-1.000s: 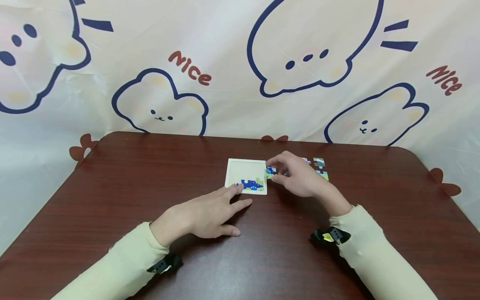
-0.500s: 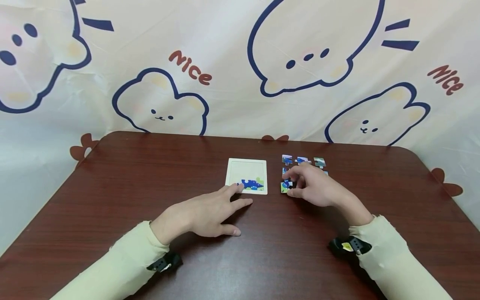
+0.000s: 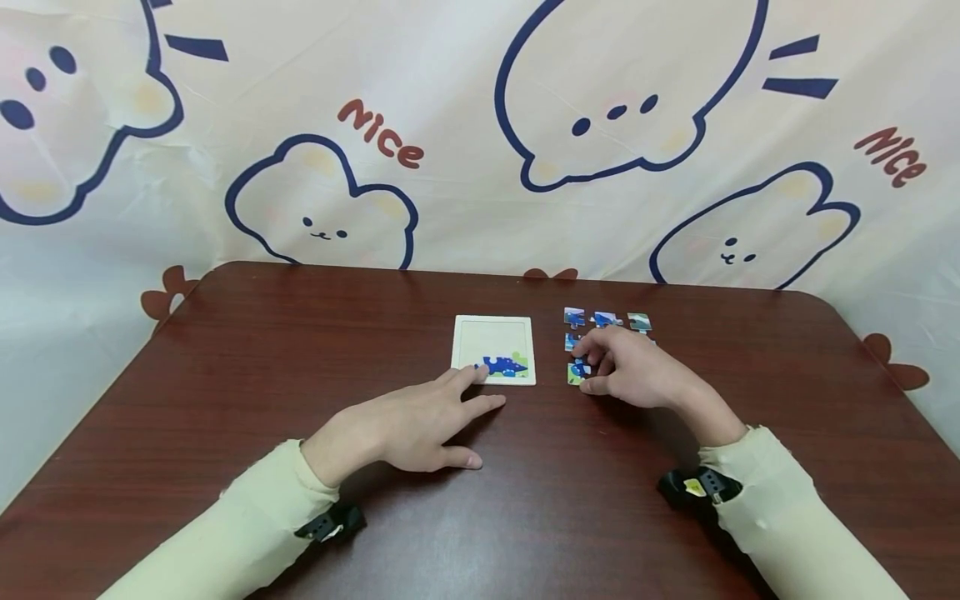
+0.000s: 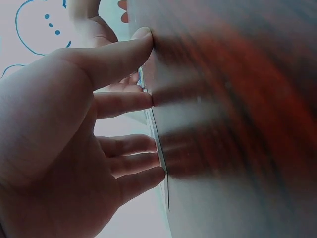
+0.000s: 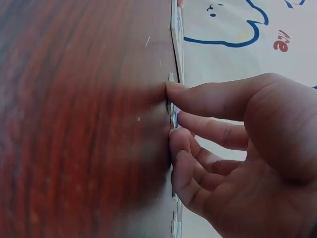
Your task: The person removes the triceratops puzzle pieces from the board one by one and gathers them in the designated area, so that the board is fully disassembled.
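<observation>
A white puzzle tray (image 3: pixel 493 337) lies mid-table, with blue dinosaur pieces (image 3: pixel 504 365) seated along its near edge. My left hand (image 3: pixel 450 415) lies flat with straight fingers, its index tip touching the tray's near left corner. In the left wrist view, the fingertips (image 4: pixel 148 100) of my left hand (image 4: pixel 89 134) press on the table. My right hand (image 3: pixel 586 367) is right of the tray, thumb and fingers curled round a blue and green puzzle piece (image 3: pixel 573 376) lying on the table. The right wrist view shows my right hand (image 5: pixel 218 134) with its tips on that piece (image 5: pixel 173 118).
Loose puzzle pieces (image 3: pixel 604 319) lie in a row beyond my right hand, with another piece (image 3: pixel 571 342) just below them. The dark wooden table (image 3: pixel 225 375) ends at a cartoon-printed cloth backdrop (image 3: pixel 450 125). Both sleeves rest near the front edge.
My right hand carried the piece from beside the tray's right edge back to the right and down onto the table. My left hand has not moved.
</observation>
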`<action>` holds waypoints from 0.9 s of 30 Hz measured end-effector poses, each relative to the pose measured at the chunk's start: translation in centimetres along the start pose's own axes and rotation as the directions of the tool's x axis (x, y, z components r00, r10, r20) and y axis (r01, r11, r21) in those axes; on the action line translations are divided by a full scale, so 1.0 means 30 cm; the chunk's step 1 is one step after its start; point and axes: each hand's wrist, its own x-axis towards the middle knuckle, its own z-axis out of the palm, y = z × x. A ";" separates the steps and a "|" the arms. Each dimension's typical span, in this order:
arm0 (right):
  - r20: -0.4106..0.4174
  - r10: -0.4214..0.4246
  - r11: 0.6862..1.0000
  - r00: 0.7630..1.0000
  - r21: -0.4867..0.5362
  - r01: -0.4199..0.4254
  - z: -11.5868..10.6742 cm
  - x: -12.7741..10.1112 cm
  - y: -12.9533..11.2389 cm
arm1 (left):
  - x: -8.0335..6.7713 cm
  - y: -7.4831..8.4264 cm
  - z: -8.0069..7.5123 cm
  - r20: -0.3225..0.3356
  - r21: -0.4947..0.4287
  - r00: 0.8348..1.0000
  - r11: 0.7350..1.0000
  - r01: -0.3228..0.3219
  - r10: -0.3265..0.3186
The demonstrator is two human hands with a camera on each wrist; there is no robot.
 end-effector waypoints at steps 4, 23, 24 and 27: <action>-0.006 0.011 1.000 1.000 0.005 -0.011 0.003 0.005 0.004 | -0.002 0.000 -0.001 0.004 -0.010 1.000 1.000 0.006 -0.006; -0.097 -0.070 0.998 0.993 -0.007 0.070 0.002 0.022 -0.036 | 0.002 0.003 -0.005 0.006 -0.003 1.000 1.000 0.012 -0.012; -0.102 -0.085 0.996 0.991 -0.011 0.084 0.005 0.027 -0.045 | 0.001 0.002 -0.005 0.006 -0.003 1.000 1.000 0.013 -0.013; -0.108 -0.137 0.990 0.985 -0.021 0.136 0.015 0.047 -0.072 | -0.001 0.001 -0.005 0.005 0.004 1.000 1.000 0.015 -0.015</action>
